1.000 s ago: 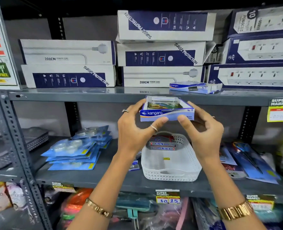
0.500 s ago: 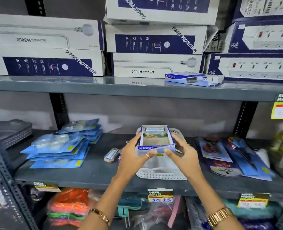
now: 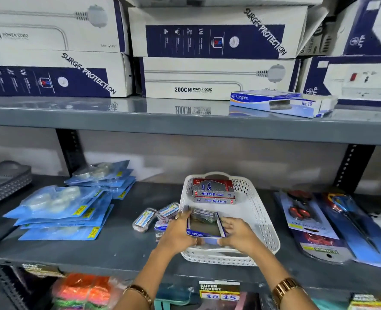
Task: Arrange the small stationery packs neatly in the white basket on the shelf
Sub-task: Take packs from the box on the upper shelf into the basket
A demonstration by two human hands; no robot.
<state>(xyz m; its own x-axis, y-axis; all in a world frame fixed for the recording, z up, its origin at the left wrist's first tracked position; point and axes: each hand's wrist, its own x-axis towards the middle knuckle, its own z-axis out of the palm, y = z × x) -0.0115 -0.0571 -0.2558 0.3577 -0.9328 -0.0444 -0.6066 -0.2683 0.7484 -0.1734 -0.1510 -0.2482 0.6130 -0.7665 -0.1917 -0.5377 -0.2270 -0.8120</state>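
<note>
While both hands grip the blue Kangaro pack (image 3: 205, 225) inside the white basket (image 3: 262, 217), L hand (image 3: 178, 232) on its left edge & R hand (image 3: 238, 234) on its right, the pack sits at the basket's front end, w/ red Softek boxes (image 3: 213, 190) stacked at the basket's back.

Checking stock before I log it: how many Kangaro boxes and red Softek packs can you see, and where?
Kangaro boxes: 2, one held in the white basket by the left hand and right hand, one on the upper shelf
Red Softek packs: 2, stacked in the basket
Total: 4
</note>
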